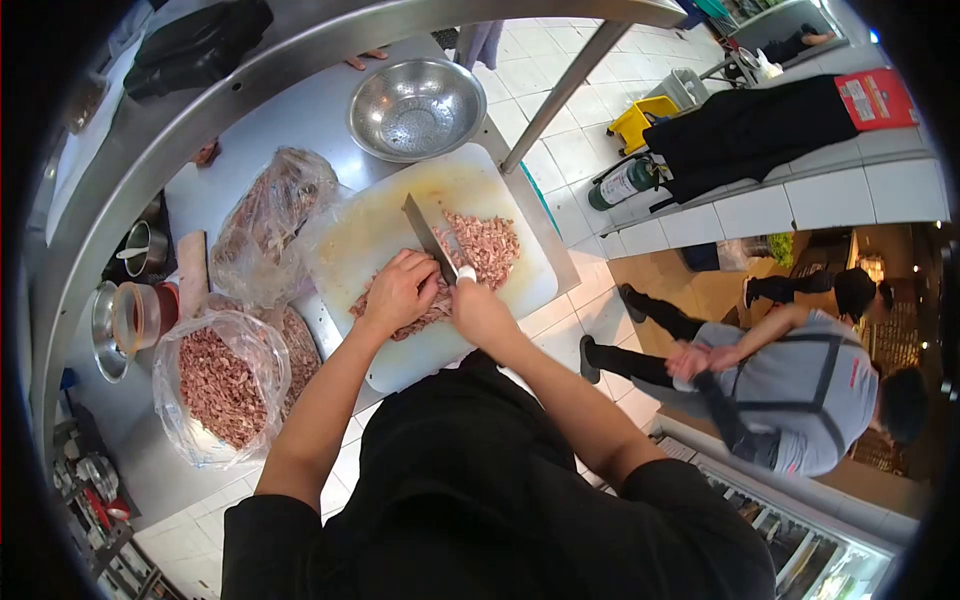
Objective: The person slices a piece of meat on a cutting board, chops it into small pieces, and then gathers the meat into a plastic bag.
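Observation:
My right hand [484,318] is wrapped round the white handle of a kitchen knife [428,238], whose wide blade points away from me over the cutting board [400,376]. Left of the blade, my left hand [402,292] presses with bent fingers on a piece of meat [432,314], mostly hidden under it. Chopped meat [487,250] lies in a heap on the right of the blade. A plastic bag of chopped meat [220,385] stands open at the left, and another plastic bag with larger meat [272,220] lies beside the board.
A metal bowl [416,108] sits beyond the board. Plastic tubs [140,316] and a metal bowl [106,335] stand at the far left. A metal shelf post [560,90] rises near the board's far right. One person [800,390] in grey stands on the right.

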A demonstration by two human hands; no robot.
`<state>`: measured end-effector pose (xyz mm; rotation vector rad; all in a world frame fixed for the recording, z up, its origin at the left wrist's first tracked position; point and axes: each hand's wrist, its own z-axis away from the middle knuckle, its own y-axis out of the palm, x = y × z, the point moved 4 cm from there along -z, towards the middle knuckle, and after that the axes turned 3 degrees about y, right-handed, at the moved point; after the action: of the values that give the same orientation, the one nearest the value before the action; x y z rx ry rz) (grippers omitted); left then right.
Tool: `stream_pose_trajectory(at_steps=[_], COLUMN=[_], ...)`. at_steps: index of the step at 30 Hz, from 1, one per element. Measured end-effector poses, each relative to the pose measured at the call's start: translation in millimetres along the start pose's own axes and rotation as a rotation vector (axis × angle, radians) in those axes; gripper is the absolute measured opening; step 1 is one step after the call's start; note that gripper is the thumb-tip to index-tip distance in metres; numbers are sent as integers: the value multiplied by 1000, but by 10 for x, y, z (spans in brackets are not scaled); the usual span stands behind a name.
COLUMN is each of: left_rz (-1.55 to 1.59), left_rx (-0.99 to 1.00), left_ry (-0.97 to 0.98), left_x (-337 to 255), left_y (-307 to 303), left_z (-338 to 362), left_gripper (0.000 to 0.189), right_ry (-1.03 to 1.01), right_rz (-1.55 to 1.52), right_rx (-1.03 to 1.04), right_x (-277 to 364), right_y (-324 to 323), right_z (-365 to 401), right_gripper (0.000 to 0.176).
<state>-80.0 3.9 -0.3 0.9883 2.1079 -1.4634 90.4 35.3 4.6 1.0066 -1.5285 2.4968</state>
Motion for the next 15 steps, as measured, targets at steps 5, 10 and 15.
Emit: stream_pose_trajectory(at_steps=[5,10,15], left_rz=[-59,-117,-106], left_rx=[12,65,65], left_ry=[41,30,-13], left_x=[-104,-57,-19], left_y=[-146,-65,-46], left_z=[-37,45,83], left_gripper=[12,13,14], right_ry=[15,40,66], right_rz=[-3,61,84], right_rx=[53,167,67], right_x=[32,241,94], right_y=[-419,-601,-17], right_z=[129,516,369], right_gripper=[24,21,20])
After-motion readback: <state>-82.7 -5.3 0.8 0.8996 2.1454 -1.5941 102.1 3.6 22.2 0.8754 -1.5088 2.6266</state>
